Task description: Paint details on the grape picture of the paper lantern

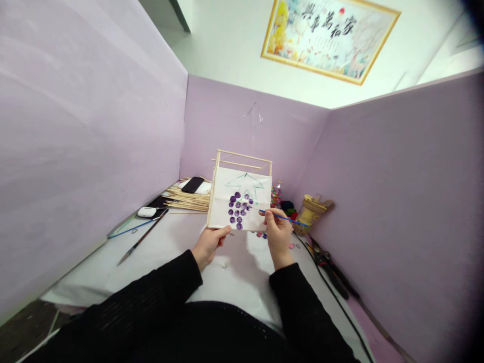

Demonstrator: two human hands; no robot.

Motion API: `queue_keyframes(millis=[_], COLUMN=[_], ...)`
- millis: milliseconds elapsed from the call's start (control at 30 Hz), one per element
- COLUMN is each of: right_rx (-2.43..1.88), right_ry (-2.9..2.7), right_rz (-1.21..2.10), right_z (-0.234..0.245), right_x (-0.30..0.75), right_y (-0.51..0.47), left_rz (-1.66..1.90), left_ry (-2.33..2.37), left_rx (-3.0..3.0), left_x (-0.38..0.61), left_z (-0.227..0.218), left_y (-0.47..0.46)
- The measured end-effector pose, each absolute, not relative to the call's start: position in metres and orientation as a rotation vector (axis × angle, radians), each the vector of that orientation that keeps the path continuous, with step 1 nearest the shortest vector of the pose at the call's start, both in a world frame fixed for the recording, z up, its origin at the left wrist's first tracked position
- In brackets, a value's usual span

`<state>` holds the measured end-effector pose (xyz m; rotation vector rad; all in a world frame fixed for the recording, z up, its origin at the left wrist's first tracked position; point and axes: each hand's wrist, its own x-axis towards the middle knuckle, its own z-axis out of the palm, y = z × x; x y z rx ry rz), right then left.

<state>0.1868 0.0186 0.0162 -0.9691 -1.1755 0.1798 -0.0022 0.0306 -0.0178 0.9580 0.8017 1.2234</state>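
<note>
My left hand (210,245) grips the lower left corner of a wooden stick frame (245,154), its thumb on the front. White cloth or paper (222,184) covers the frame's lower part. On it are a green leaf outline and a bunch of purple grapes (237,205). My right hand (279,234) is closed around a thin blue paintbrush (282,216). The brush tip points left, at or close to the grapes' right edge; I cannot tell whether it touches. Both hands are above the white-covered table.
Thin wooden sticks (185,198) lie at the back left under a black phone (192,184). Nearby are a white earphone case (147,212) and a large brush (141,238). A yellow container (308,214) and pliers (328,267) are at right. Purple panels (234,116) enclose the table.
</note>
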Motion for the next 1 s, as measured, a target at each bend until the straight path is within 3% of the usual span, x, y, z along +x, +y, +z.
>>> queue_keyframes(millis=[1000], right_rx=[-0.988], right_ry=[-1.191], right_rz=[0.152], right_z=[0.0154], right_x=[0.1881], right_y=[0.0210], left_rz=[1.225], left_ry=[0.804], left_rx=[0.956], left_x=[-0.0018], left_z=[-0.0190], left_y=[0.0313])
